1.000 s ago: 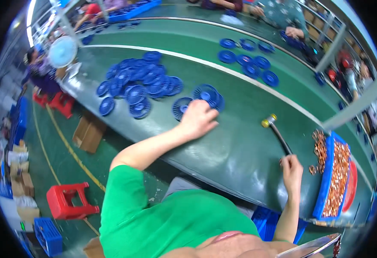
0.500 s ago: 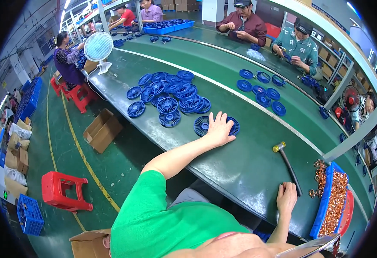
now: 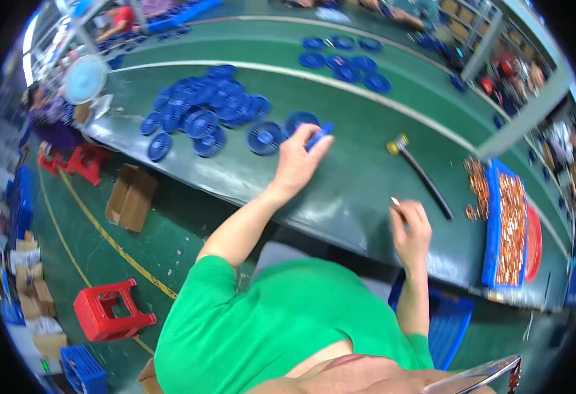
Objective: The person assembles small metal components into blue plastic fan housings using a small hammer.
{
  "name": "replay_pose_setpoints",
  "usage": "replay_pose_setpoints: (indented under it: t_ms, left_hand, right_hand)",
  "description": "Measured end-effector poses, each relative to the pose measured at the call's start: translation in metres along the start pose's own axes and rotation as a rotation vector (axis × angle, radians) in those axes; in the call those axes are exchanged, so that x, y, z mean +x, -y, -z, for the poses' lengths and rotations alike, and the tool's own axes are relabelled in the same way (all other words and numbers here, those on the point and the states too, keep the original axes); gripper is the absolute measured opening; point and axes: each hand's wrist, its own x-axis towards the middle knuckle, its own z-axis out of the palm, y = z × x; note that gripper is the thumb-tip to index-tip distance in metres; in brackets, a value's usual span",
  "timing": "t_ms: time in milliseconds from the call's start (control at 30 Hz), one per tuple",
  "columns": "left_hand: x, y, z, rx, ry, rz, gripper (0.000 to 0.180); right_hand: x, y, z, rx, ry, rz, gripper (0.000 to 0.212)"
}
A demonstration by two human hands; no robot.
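My left hand (image 3: 299,159) grips a blue round slotted disc (image 3: 319,136), tilted on edge just above the green worktable (image 3: 353,172). Behind it lies another blue disc (image 3: 301,121), with one more disc (image 3: 265,137) to its left. My right hand (image 3: 411,231) is closed in a pinch on a small copper-coloured piece (image 3: 395,201); its exact shape is blurred. Beyond that hand rests a hammer (image 3: 426,176) with a yellow head and black handle. A pile of blue discs (image 3: 202,98) spreads over the table's left part.
At right, a blue tray (image 3: 492,226) holds copper-coloured pieces, with loose copper rings (image 3: 476,187) beside it. Several discs (image 3: 347,71) lie past the white line. A grey post (image 3: 521,115) rises at the far right. A white fan (image 3: 85,79) stands far left.
My left hand has lifted a blue disc off the table and tipped it up. My right hand has risen from the table with the copper-coloured piece. The view has shifted.
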Motion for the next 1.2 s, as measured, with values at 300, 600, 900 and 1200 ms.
replay_pose_setpoints:
  t_ms: [300,600,900,1200]
  left_hand:
    - [-0.060,-0.035,-0.044,-0.641,0.265,0.279,0.036]
    - [-0.081,-0.049,-0.051,-0.423,0.286,0.090,0.024]
    - [-0.090,-0.041,-0.060,-0.434,0.295,0.149,0.018]
    - [-0.102,-0.037,-0.072,-0.757,0.410,0.231,0.031]
  right_hand:
    - [0.017,0.035,-0.009,0.036,-0.160,0.266,0.020]
    - [0.011,0.035,-0.010,-0.091,-0.162,0.176,0.015]
    - [0.006,0.036,-0.011,-0.092,-0.211,0.100,0.011]
    - [0.002,0.024,-0.021,-0.123,-0.111,-0.072,0.009]
